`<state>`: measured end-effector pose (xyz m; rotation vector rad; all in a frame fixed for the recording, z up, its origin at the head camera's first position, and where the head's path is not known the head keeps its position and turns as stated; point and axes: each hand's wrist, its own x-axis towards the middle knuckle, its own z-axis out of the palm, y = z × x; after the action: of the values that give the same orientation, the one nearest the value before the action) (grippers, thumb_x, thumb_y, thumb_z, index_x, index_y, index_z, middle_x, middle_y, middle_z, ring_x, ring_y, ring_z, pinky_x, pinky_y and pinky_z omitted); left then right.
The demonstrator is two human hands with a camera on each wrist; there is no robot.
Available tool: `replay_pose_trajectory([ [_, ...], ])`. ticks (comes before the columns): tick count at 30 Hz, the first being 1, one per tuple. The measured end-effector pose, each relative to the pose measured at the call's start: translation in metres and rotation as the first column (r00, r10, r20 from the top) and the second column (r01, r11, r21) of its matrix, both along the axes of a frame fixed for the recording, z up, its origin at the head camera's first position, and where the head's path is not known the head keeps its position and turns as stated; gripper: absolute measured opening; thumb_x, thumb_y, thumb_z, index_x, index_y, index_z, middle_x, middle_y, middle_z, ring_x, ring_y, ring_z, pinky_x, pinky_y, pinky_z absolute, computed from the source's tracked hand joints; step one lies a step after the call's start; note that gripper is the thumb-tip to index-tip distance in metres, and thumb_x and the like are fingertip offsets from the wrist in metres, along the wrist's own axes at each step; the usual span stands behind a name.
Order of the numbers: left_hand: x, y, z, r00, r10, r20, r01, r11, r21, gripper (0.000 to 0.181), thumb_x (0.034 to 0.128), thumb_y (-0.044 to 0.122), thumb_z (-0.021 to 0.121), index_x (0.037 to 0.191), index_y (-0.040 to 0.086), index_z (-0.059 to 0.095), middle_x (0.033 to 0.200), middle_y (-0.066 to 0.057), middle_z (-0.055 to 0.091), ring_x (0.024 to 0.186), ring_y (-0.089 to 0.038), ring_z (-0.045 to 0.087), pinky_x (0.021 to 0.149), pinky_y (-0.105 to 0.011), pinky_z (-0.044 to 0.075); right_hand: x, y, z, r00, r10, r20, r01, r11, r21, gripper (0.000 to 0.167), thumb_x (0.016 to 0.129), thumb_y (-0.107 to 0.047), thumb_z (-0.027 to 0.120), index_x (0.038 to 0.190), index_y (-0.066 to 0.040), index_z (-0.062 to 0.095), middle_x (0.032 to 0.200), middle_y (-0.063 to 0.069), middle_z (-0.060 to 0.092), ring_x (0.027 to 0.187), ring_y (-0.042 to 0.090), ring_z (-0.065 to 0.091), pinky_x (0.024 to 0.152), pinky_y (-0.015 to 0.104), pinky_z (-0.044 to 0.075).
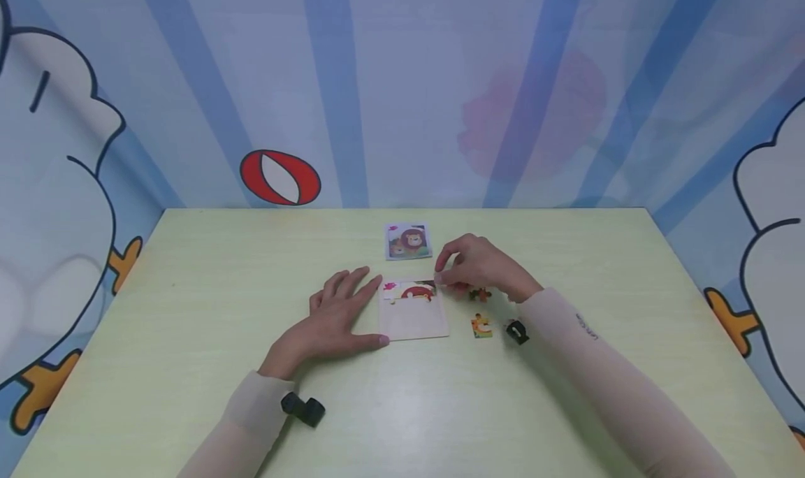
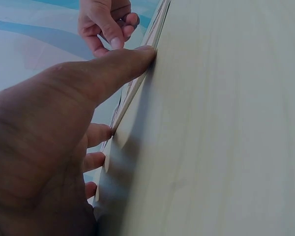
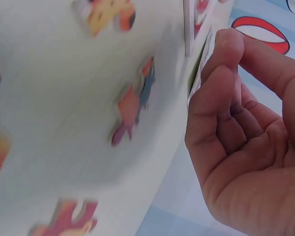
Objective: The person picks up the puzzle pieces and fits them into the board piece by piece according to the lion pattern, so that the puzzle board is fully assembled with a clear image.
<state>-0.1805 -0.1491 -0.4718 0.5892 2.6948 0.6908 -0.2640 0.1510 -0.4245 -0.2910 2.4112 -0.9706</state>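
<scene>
Nearest to the camera are two pale sleeves (image 1: pixel 597 373), and beyond them the puzzle board (image 1: pixel 411 322) is laid flat on the table (image 1: pixel 207 275), its far strip filled, while its left edge is touched by the widely spread left hand (image 1: pixel 330 324). At the far right corner the fingertips of the right hand (image 1: pixel 483 265) are bent closely together, and whether a piece is pinched cannot be told. If this hand is lowered carelessly, the loose pieces (image 1: pixel 481 326) near it could be swept away, or by a sideways push the strip disturbed.

Pale square puzzle board (image 1: pixel 413 321), flat, bright fitted pieces (image 1: pixel 420 293) along its far edge, loose pieces (image 1: pixel 481 332) at right
</scene>
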Motion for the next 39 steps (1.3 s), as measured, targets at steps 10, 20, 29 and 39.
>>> replay_pose_trajectory([
  [10, 0.000, -0.001, 0.000, 1.000, -0.005, 0.000, 0.005, 1.000, 0.010, 0.103, 0.0906, 0.057, 0.077, 0.173, 0.024, 0.025, 0.183, -0.007, 0.010, 0.167, -0.043, 0.005, 0.125, -0.076, 0.017, 0.007, 0.037, 0.006, 0.998, 0.006, -0.068, -0.008, 1.000, -0.025, 0.028, 0.100, -0.028, 0.077, 0.122, -0.012, 0.077, 0.091, 0.014, 0.078, 0.075, 0.027, 0.072, 0.075, 0.042, 0.057],
  [20, 0.000, 0.000, 0.000, 1.000, -0.003, 0.001, 0.003, 1.000, 0.005, 0.104, 0.0906, 0.057, 0.077, 0.173, 0.024, 0.024, 0.183, -0.007, 0.010, 0.167, -0.044, 0.005, 0.125, -0.077, 0.016, 0.018, 0.063, 0.004, 0.996, -0.059, -0.059, 0.060, 0.998, 0.017, 0.029, 0.100, -0.027, 0.076, 0.125, -0.011, 0.078, 0.101, 0.008, 0.075, 0.078, 0.025, 0.066, 0.071, 0.039, 0.056],
  [29, 0.001, -0.001, -0.001, 1.000, -0.003, -0.005, 0.003, 1.000, 0.009, 0.103, 0.0906, 0.057, 0.077, 0.173, 0.023, 0.025, 0.183, -0.007, 0.011, 0.167, -0.044, 0.006, 0.125, -0.077, 0.017, 0.023, 0.070, -0.003, 0.994, -0.037, -0.099, 0.043, 0.997, 0.057, 0.025, 0.099, -0.019, 0.076, 0.122, -0.009, 0.079, 0.103, 0.007, 0.078, 0.074, 0.019, 0.063, 0.069, 0.033, 0.053],
  [39, 0.001, -0.002, 0.000, 1.000, -0.001, 0.001, 0.001, 1.000, 0.005, 0.104, 0.0902, 0.057, 0.078, 0.173, 0.024, 0.024, 0.183, -0.007, 0.010, 0.167, -0.044, 0.006, 0.125, -0.077, 0.017, 0.026, 0.067, -0.013, 0.991, 0.005, -0.135, 0.009, 0.995, 0.099, 0.023, 0.094, -0.024, 0.083, 0.112, -0.009, 0.079, 0.097, 0.004, 0.074, 0.085, 0.019, 0.061, 0.077, 0.032, 0.049],
])
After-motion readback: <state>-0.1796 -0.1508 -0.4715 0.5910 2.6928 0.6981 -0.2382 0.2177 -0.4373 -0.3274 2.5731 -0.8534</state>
